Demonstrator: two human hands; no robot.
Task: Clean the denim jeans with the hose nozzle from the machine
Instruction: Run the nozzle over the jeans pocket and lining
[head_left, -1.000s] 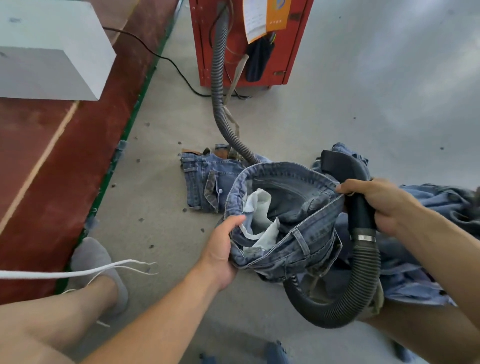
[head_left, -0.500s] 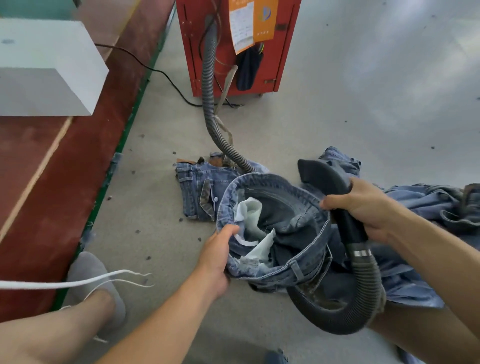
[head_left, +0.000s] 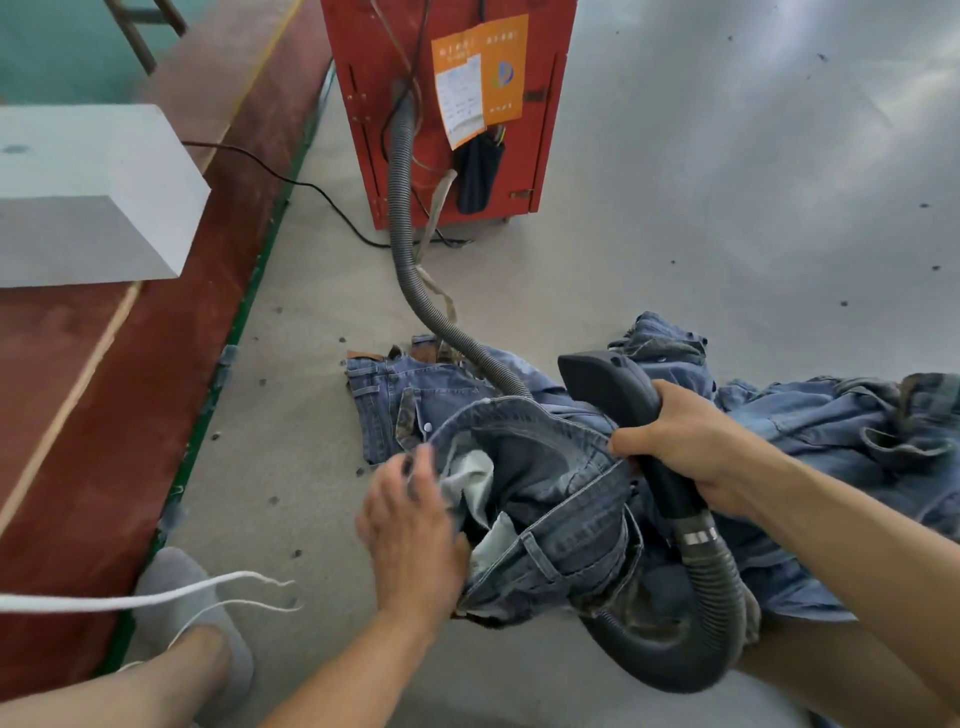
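Denim jeans (head_left: 561, 499) held up off the grey floor (head_left: 727, 208) in front of the person, waistband gaping open toward the camera, pale pocket lining (head_left: 475, 480) showing inside the opening. Right hand (head_left: 691, 457) grips the black hose nozzle (head_left: 613, 387), fingers wrapped round its neck, thumb lying against the far edge of the waistband; nozzle's wide mouth points up and left, just above and behind the jeans' rim, not inside the opening. Left hand (head_left: 410, 525) at the near left edge of the waistband, motion-blurred; fingers look spread and fairly straight against the fabric, but whether they pinch it cannot be told for sure. Ribbed grey hose (head_left: 402, 208) leaves the nozzle below a metal band, loops down under the jeans near the person's lap, passes behind the garment and climbs to the red machine (head_left: 452, 104) standing farther back on the floor; orange and white paper labels (head_left: 478, 78) on the machine's face, a dark cloth hanging below them. More jeans lie flat on the floor: one pair (head_left: 395, 400) just behind the held pair, under the hose, and a heap (head_left: 831, 431) to the right beneath the right forearm. Black cable (head_left: 291, 182) runs from the machine's base leftward onto the red floor strip (head_left: 104, 389). White block (head_left: 88, 197) at left on that strip. Grey-socked foot (head_left: 197, 613) lower left, white cord (head_left: 130, 597) across it.
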